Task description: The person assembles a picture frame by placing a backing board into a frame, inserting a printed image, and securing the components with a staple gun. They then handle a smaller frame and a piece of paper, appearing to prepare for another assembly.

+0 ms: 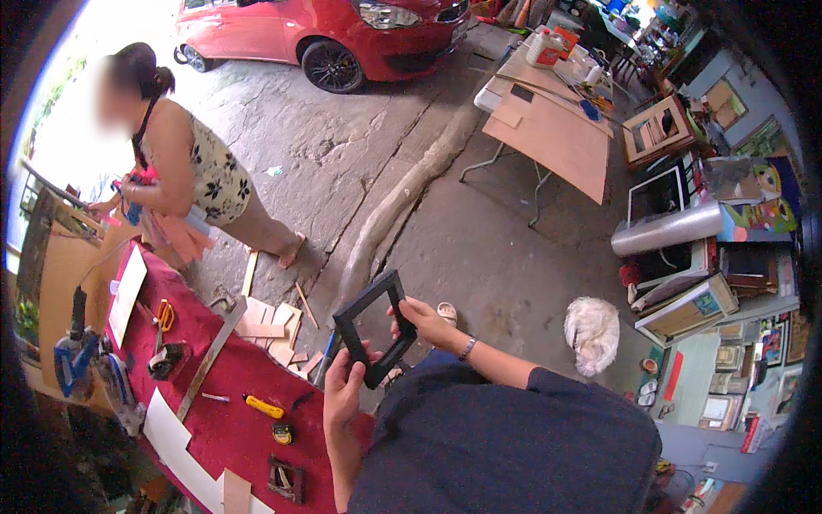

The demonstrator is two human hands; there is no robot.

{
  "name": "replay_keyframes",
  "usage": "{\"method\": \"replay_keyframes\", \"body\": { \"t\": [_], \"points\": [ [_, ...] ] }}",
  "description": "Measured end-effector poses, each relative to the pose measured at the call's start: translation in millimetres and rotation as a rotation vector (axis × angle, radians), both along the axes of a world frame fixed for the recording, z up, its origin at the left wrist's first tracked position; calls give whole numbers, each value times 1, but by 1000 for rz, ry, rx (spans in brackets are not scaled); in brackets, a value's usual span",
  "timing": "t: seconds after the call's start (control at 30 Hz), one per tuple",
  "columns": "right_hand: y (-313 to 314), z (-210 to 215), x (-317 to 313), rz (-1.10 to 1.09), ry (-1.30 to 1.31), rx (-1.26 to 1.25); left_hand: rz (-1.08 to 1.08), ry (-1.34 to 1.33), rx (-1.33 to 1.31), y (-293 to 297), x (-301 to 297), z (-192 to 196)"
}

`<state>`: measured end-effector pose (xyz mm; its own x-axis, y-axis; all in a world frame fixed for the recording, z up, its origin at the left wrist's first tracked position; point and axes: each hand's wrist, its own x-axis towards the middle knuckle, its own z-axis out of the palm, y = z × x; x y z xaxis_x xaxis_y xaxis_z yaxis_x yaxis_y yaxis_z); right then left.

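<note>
Two hands, both yours, hold one black frame (374, 328) up in front of your chest, above the near edge of the red table (231, 411). Your left hand (342, 396) has its grip closed on the frame's lower corner, thumb on the front face; the fingers behind the frame are hidden. Your right hand (425, 323) has its grip closed on the frame's right side, fingertips wrapped over the edge. The frame is tilted, one corner pointing up, and you can see the concrete floor (479, 240) through its opening.

Hidden or unclear: your dark shirt (505, 445) covers the lower middle of the view and cuts off both forearms. The table's far left end runs into the dark rim. A small dark object (285, 478) near the table's bottom edge is too blurred to name.

Counted on the table: one yellow-handled tool (264, 406), one tape measure (282, 433), one long metal ruler (210, 355), one pair of orange-handled scissors (164, 315), one blue power saw (79, 355).

One other person (193, 184) stands at the table's far end. One red car (325, 34) is parked beyond. One white dog (592, 332) lies on the floor to your right. Wood offcuts (270, 325) lie beside the table; their count is unclear.
</note>
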<state>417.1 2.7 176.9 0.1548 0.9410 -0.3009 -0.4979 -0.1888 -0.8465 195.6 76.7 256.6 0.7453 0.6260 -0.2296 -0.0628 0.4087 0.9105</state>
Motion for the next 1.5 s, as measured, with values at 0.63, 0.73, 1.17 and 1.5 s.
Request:
{"method": "replay_keyframes", "body": {
  "t": [0.63, 0.73, 1.17, 1.5],
  "points": [
    [-79, -2, 335, -511, -512, -136, -9, 44, -470, -18, 385, -67],
    [-90, -5, 375, -563, -511, -185, -135, 56, -540, -11, 437, -66],
    [-55, 7, 587, -847, -412, -285, -273, 260, -56, 42, 699, -121],
    [19, -58, 867, -603, -1159, -454, 74, 289, -167, 116, 771, -96]
  ]
}}
